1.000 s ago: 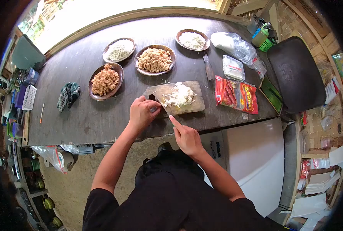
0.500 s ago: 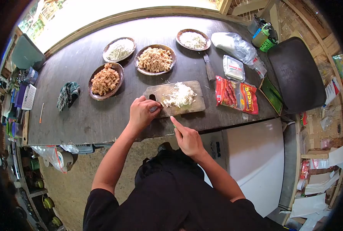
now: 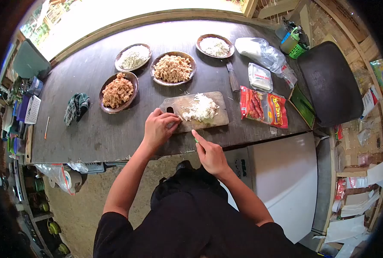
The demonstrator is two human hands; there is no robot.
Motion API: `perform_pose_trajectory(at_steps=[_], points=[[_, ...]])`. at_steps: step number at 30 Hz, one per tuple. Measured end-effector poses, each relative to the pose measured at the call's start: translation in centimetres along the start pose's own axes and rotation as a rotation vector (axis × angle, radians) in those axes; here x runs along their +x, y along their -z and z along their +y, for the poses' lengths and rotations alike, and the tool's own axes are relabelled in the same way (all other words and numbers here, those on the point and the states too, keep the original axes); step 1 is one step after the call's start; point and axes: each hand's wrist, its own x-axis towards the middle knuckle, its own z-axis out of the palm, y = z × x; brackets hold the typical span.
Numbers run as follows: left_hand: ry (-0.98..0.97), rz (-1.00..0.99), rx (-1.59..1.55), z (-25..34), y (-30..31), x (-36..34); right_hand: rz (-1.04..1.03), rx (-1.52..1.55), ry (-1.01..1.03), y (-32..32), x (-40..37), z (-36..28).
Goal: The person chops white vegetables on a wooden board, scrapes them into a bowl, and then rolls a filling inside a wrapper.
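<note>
A wooden cutting board (image 3: 221,115) lies near the front edge of the dark table, bearing a pile of finely chopped white food (image 3: 202,107). At the board's left end, my left hand (image 3: 159,128) is closed, its fingertips pinched against the wood; what they press on is too small to make out. My right hand (image 3: 212,157) grips a knife (image 3: 196,140) by its green handle, index finger stretched along the top. The thin blade points toward my left fingertips and is hard to see against the board.
Behind the board stand a bowl of light-brown pieces (image 3: 173,68), a bowl of reddish-brown pieces (image 3: 118,92), and two plates of white shreds (image 3: 134,57). To the right lie a brush-like tool (image 3: 233,77), a red sausage packet (image 3: 264,107) and a black tray (image 3: 331,84). A checked cloth (image 3: 76,108) lies left.
My right hand and the knife have shifted very slightly back toward me and to the right. My left hand stays at the board's left end.
</note>
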Motion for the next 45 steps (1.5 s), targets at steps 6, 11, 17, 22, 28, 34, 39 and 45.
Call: perform_pose_trajectory(at_steps=[6, 11, 17, 22, 28, 34, 39, 45], points=[[0.022, -0.009, -0.028, -0.1, 0.1, 0.0, -0.029, -0.009, 0.023, -0.2, -0.3, -0.2], [0.003, -0.027, -0.022, -0.1, 0.2, 0.2, -0.016, -0.101, 0.004, -0.7, 0.4, -0.2], [0.012, -0.023, -0.018, 0.0, 0.3, 0.3, 0.004, -0.100, 0.005, -0.3, 0.2, 0.0], [0.017, -0.022, -0.020, -0.2, 0.2, 0.2, 0.003, -0.049, 0.031, -0.2, -0.4, -0.4], [0.020, -0.044, -0.010, -0.2, 0.2, 0.3, -0.020, -0.111, -0.004, -0.9, 0.0, -0.3], [0.037, -0.049, -0.010, -0.5, 0.0, 0.2, -0.008, -0.146, -0.007, -0.7, 0.3, -0.2], [0.053, -0.051, -0.017, -0.5, 0.0, 0.2, -0.002, -0.093, 0.014, -0.2, -0.3, -0.4], [0.042, -0.043, -0.023, -0.5, 0.2, 0.3, -0.026, -0.069, 0.004, -0.6, -0.4, -0.5]])
